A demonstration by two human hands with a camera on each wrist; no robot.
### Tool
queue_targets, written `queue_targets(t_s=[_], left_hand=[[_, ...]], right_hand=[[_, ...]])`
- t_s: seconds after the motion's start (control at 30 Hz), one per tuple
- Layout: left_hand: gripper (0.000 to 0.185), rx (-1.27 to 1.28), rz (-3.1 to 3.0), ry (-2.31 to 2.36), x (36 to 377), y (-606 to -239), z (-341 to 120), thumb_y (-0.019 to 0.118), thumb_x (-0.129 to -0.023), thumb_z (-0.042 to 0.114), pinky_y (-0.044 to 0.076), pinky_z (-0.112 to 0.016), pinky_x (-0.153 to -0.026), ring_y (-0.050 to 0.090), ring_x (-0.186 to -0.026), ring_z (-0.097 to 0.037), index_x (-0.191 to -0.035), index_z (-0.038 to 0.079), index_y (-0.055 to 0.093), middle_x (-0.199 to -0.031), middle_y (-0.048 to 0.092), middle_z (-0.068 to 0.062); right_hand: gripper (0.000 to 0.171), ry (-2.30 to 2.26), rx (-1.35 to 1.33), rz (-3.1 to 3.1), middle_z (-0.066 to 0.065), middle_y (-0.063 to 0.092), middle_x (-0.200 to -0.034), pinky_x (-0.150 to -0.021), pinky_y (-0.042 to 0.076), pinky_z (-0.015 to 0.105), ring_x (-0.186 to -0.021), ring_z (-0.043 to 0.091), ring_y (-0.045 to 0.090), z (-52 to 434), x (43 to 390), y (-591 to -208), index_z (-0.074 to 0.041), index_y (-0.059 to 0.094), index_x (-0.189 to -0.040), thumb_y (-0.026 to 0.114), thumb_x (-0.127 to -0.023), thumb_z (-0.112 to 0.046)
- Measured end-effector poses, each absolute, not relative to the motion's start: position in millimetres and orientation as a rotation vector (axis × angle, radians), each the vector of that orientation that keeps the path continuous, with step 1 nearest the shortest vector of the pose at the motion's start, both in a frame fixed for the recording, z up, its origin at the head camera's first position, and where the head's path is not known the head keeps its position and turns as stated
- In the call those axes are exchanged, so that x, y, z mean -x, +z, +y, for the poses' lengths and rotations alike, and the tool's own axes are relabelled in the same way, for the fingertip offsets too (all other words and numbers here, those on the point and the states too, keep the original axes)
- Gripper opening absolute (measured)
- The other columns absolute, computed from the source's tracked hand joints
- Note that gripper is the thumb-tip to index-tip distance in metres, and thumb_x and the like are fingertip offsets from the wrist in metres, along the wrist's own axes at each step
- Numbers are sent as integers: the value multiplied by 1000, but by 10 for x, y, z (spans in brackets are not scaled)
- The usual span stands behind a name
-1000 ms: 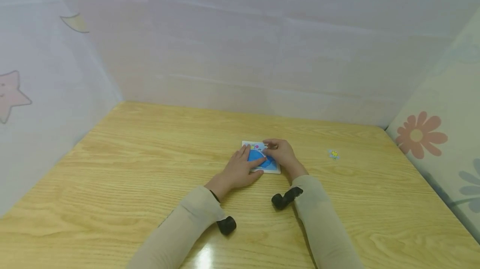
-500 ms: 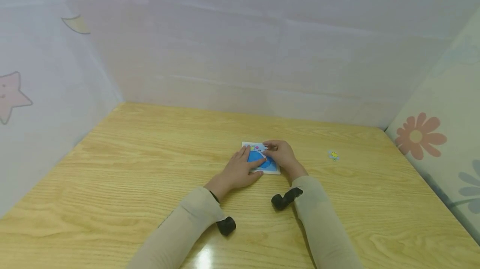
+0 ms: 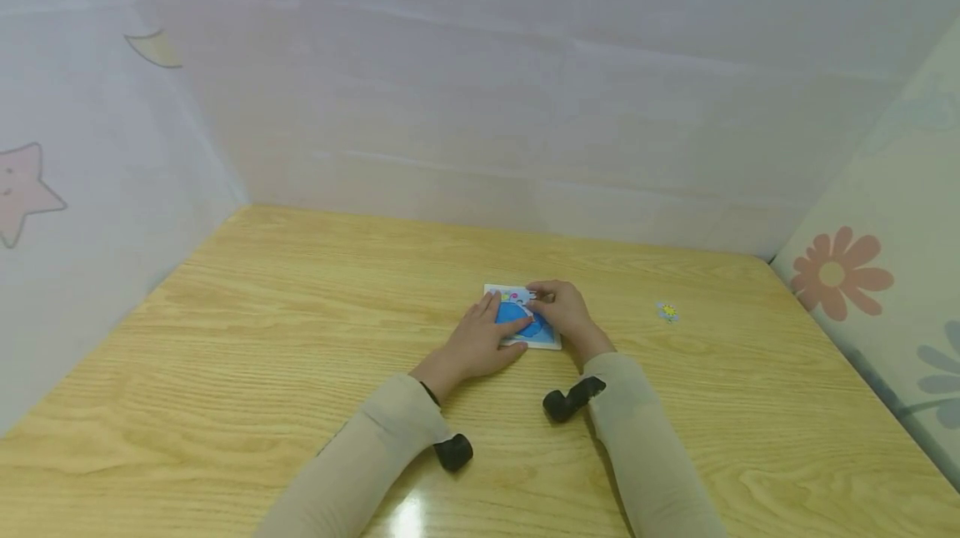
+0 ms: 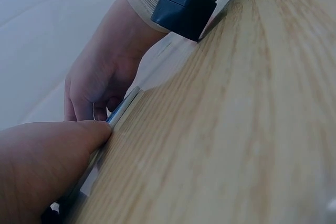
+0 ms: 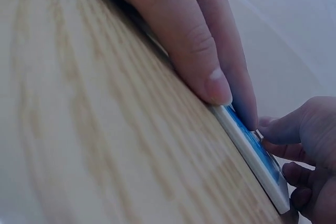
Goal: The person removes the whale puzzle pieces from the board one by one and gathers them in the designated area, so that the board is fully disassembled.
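Nothing has moved: left hand (image 3: 480, 341) still presses flat on the puzzle (image 3: 542, 337), right hand (image 3: 564, 311) pinching a piece at its 12 o'clock edge.

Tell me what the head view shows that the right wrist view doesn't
Only the head view shows the board's blue picture face, both sleeves, and a small flower piece lying apart on the table. Only the right wrist view shows the puzzle board edge-on, its white thickness visible. Both show the left hand and right hand on the board.
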State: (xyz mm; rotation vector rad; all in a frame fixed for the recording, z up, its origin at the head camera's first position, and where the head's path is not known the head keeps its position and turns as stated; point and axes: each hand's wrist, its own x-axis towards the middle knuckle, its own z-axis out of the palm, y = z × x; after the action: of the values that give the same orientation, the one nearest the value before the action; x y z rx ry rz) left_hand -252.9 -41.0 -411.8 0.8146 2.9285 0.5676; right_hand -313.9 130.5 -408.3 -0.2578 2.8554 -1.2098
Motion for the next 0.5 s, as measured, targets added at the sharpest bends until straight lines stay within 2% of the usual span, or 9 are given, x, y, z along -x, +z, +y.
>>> queue_targets(t_s=[0.17, 0.33, 0.5], left_hand=[[48, -812, 2931, 556, 2533, -4116, -405, 46, -96, 42, 17, -49, -115, 10, -143, -40, -141, 26, 43, -152, 14, -29], [48, -819, 2923, 585, 2536, -4120, -406, 46, -96, 40, 16, -49, -115, 9, -143, -41, -141, 24, 43, -152, 14, -29], [48, -854, 2928, 630, 2514, -4124, -423, 43, -96, 43, 17, -51, -115, 10, -142, -42, -141, 24, 43, -151, 15, -31]], right_hand=[[32, -1217, 245, 2845, 14, 64, -108, -86, 47, 40, -95, 25, 55, 1293, 3142, -4088, -6, 63, -120, 62, -88, -12], [32, -1257, 236, 2814, 16, 62, -111, -80, 48, 36, -91, 25, 54, 1293, 3150, -4086, -4, 63, -120, 61, -89, -11], [31, -1338, 205, 2757, 17, 61, -111, -82, 48, 34, -92, 25, 54, 1305, 3137, -4068, -4, 63, -120, 60, -89, -10]])
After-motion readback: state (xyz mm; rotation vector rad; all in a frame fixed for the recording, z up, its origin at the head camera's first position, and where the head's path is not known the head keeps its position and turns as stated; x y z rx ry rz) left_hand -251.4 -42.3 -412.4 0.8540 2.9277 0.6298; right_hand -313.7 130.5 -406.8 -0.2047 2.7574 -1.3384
